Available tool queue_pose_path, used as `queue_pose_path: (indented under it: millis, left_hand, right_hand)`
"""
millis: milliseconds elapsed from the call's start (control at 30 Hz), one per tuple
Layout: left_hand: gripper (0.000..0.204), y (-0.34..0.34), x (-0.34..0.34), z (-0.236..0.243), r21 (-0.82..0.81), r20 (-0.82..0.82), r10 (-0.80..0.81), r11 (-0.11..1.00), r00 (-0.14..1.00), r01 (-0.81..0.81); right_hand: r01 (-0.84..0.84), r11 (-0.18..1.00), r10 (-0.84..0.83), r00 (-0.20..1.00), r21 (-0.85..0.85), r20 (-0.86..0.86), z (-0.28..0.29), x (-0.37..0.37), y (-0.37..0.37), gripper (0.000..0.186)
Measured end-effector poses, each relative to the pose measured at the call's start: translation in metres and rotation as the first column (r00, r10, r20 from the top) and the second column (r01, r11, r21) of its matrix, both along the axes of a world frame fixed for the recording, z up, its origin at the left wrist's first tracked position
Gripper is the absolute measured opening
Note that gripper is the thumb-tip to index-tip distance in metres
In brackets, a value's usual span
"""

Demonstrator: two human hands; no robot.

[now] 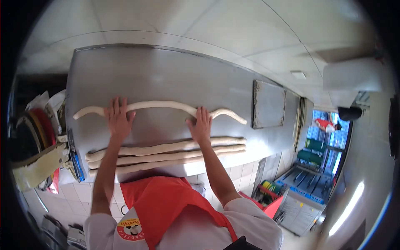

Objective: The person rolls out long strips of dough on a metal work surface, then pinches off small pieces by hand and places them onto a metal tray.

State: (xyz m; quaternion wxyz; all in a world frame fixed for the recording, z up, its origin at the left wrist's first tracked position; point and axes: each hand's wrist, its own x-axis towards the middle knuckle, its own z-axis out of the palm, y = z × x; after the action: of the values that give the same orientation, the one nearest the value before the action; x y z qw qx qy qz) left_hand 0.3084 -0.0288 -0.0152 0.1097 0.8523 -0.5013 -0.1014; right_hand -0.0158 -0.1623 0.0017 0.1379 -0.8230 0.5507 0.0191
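A long, pale dough rope (156, 104) lies crosswise on the metal table, bowed upward in the middle. My left hand (118, 118) presses on it toward its left end, fingers stretched out and thumb apart. Toward its right end, my right hand (201, 125) rests flat on the same rope with the fingers extended. Both ends of the rope stick out past my hands. Nearer to me, several finished-looking dough strands (162, 156) lie side by side along the front edge, running beneath my forearms, which hide parts of them.
The steel table (166, 71) meets a pale wall at its far side. A worn flat metal tray (269, 104) lies at the right. Bags and rounded items (35, 129) crowd the left edge. A red crate (266, 200) stands at the lower right; another person (327, 125) appears beyond the doorway.
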Motion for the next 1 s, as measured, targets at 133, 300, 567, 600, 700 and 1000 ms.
queue_pose_path:
  millis: [133,300,567,600,700,1000]
  left_hand:
    - [0.067,-0.008,-0.151,0.029,-0.123,-0.211,-0.186,0.979,0.96,0.163]
    - [0.06,-0.078,-0.303,0.011,-0.222,-0.206,-0.579,0.813,0.789,0.538]
    - [0.074,-0.299,-0.246,0.001,0.067,0.122,0.1,0.992,0.988,-0.109]
    - [0.072,-0.306,-0.239,0.0,0.099,0.157,0.139,0.983,0.978,-0.156]
    - [0.066,-0.291,-0.252,0.004,0.089,0.222,-0.03,0.996,0.975,0.01]
    - [0.057,-0.119,-0.37,0.026,0.263,0.03,-0.02,0.965,0.999,0.011]
  right_hand:
    - [-0.004,0.991,-0.029,0.969,0.134,0.245,0.024,-0.072,0.035,0.062]
    - [-0.006,0.998,0.014,0.993,-0.063,0.117,0.015,-0.135,-0.001,0.051]
    - [0.019,0.98,-0.013,0.999,-0.197,0.032,0.002,-0.169,-0.231,0.069]
    - [0.031,0.982,-0.02,0.998,-0.188,0.057,-0.003,-0.171,-0.255,0.069]
    - [0.014,0.95,0.028,0.991,-0.312,0.131,-0.017,-0.196,-0.282,0.069]
    - [-0.065,0.996,0.082,0.939,-0.062,0.334,0.012,-0.322,-0.124,0.069]
